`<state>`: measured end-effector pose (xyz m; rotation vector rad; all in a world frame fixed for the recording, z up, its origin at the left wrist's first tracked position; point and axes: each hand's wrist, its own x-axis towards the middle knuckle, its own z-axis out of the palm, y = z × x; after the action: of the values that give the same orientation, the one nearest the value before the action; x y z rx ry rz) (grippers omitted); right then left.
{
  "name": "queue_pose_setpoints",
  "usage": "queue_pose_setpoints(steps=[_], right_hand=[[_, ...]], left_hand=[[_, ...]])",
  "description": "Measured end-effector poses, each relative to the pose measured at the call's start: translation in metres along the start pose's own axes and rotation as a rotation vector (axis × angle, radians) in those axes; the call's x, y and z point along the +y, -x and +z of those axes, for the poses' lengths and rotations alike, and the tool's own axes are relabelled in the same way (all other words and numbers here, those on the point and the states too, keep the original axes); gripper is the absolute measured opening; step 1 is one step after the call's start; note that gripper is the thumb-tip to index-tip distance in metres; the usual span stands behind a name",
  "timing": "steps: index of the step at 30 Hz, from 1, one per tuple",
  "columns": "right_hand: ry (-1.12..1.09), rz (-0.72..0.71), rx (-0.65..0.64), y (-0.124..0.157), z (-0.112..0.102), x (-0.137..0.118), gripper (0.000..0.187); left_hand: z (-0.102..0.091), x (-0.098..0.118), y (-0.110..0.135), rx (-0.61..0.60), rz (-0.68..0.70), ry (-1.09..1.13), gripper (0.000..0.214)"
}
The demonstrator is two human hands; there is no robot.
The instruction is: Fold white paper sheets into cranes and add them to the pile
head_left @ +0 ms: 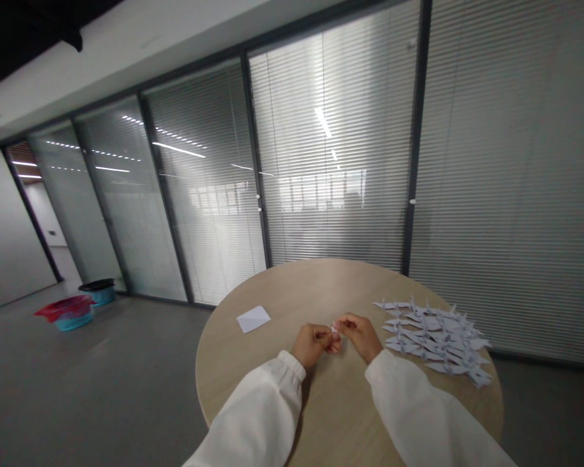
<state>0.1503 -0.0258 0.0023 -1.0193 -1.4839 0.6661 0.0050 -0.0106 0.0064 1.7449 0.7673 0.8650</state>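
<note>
My left hand [312,344] and my right hand [359,334] meet over the middle of a round wooden table [272,389]. Both are closed in a pinch on a small white folded paper piece [335,329] held between the fingertips; most of it is hidden by the fingers. White sleeves cover both forearms. To the right of my right hand lies a group of several folded white paper cranes [435,340] on the tabletop. A flat square sheet of white paper [254,318] lies to the left, beyond my left hand.
Glass partitions with shut blinds [331,162] stand behind the table. On the grey floor at far left sit a red and blue basin [68,311] and a dark-rimmed blue basin [98,290].
</note>
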Motion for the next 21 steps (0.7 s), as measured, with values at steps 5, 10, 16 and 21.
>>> queue_pose_setpoints(steps=[5,10,16,21], right_hand=[[-0.089,-0.017,-0.034,0.000,-0.001,-0.003,0.029],[-0.099,-0.021,-0.017,0.000,-0.001,-0.004,0.027],[-0.088,-0.003,-0.026,0.000,-0.001,-0.001,0.032],[-0.052,0.011,0.049,-0.003,-0.001,0.010,0.035]], left_hand=[[0.002,0.005,0.002,0.006,-0.010,0.001,0.042],[0.002,0.007,0.002,-0.012,-0.010,0.005,0.041],[0.000,0.003,0.001,-0.012,0.028,-0.012,0.038],[0.001,-0.008,-0.004,0.026,0.044,-0.015,0.036]])
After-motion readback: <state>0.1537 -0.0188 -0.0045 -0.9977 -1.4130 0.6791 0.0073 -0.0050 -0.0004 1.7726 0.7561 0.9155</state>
